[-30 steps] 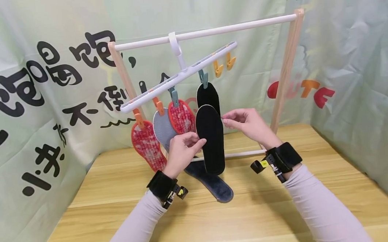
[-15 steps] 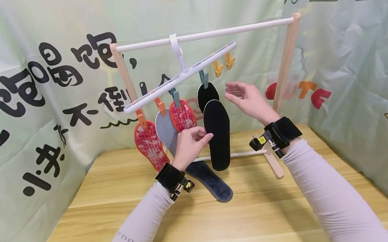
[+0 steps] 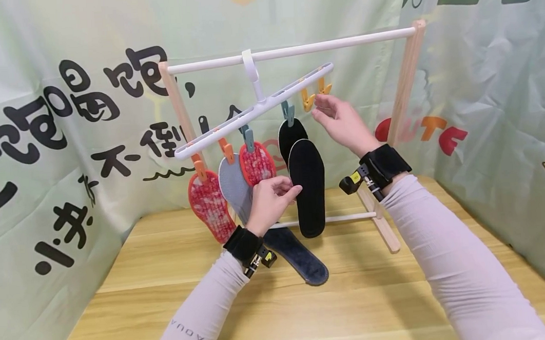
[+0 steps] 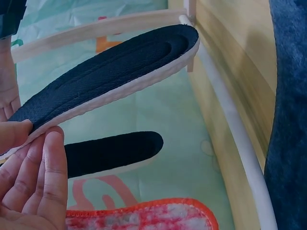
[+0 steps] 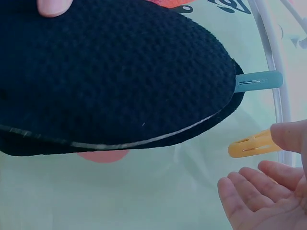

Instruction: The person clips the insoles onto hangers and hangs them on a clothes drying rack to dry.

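Note:
My left hand (image 3: 274, 200) pinches the edge of a black insole (image 3: 308, 188) between thumb and fingers; its pale side edge shows in the left wrist view. Behind it, a second black insole (image 3: 291, 133) hangs from a blue-green clip (image 3: 288, 113). My right hand (image 3: 341, 120) is raised beside a yellow clip (image 3: 308, 100) under the white hanger (image 3: 260, 108). In the right wrist view the thumb (image 5: 290, 136) overlaps the end of that clip, with the other fingers spread apart below it. Another yellow clip (image 3: 324, 87) hangs further along, carrying nothing.
Two red insoles (image 3: 208, 199) and a grey one (image 3: 233, 179) hang from clips on the hanger's lower left end. A dark blue plush insole (image 3: 300, 258) slants low over the wooden table (image 3: 362, 299). The rack's white bar (image 3: 330, 44) runs above on wooden posts (image 3: 406, 81).
My right hand has left the black insole's edge and risen to the yellow clip. The left hand has shifted slightly right, with the insole still pinched.

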The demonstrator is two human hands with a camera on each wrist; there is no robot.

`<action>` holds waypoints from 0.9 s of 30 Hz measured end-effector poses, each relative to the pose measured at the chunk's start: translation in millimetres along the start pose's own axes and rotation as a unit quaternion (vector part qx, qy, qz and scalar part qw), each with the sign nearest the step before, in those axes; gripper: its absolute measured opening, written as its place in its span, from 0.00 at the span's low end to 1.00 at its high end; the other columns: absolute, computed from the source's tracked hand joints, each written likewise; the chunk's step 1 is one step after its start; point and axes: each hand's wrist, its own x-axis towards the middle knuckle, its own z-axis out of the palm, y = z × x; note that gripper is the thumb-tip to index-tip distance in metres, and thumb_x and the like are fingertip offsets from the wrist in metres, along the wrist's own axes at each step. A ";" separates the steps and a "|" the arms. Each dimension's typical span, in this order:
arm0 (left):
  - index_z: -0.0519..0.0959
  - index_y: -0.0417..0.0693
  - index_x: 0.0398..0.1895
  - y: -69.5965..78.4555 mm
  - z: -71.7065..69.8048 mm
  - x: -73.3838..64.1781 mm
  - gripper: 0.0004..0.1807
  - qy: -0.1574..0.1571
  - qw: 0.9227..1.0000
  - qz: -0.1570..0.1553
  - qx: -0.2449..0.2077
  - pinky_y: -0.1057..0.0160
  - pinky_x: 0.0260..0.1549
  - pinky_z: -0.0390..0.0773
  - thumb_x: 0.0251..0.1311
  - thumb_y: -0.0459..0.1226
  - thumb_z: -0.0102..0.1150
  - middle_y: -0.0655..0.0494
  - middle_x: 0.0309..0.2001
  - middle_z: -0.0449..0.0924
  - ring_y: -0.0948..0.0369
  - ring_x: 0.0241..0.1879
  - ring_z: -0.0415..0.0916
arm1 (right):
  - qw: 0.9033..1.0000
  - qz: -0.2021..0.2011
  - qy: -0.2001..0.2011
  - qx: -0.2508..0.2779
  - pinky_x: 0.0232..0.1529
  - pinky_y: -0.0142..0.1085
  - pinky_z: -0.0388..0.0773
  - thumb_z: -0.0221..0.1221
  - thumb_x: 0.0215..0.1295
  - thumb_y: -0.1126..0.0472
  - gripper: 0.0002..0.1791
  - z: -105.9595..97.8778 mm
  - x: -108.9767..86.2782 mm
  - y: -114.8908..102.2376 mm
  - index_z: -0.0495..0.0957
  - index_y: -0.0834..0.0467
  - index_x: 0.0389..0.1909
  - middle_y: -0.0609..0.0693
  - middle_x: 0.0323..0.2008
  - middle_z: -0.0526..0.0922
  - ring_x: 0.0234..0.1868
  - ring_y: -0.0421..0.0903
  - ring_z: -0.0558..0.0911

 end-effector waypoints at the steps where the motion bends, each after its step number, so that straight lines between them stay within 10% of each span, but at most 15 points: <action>1: 0.88 0.43 0.35 -0.2 1.3 0.6 0.10 -0.001 1.000 0.000 -0.005 0.67 0.29 0.83 0.66 0.40 0.75 0.48 0.31 0.92 0.47 0.30 0.91 | 1.000 -0.002 0.001 0.002 0.82 0.50 0.66 0.54 0.85 0.50 0.35 -0.2 1.1 -0.6 0.59 0.60 0.84 0.60 0.81 0.68 0.81 0.55 0.69; 27: 0.86 0.41 0.36 6.1 9.8 8.1 0.10 -0.015 0.999 -0.009 -0.030 0.67 0.31 0.88 0.66 0.39 0.75 0.44 0.33 0.92 0.48 0.30 0.91 | 0.999 -0.017 0.013 0.030 0.72 0.50 0.77 0.47 0.87 0.46 0.33 3.5 6.9 -7.6 0.63 0.59 0.82 0.61 0.77 0.73 0.71 0.57 0.79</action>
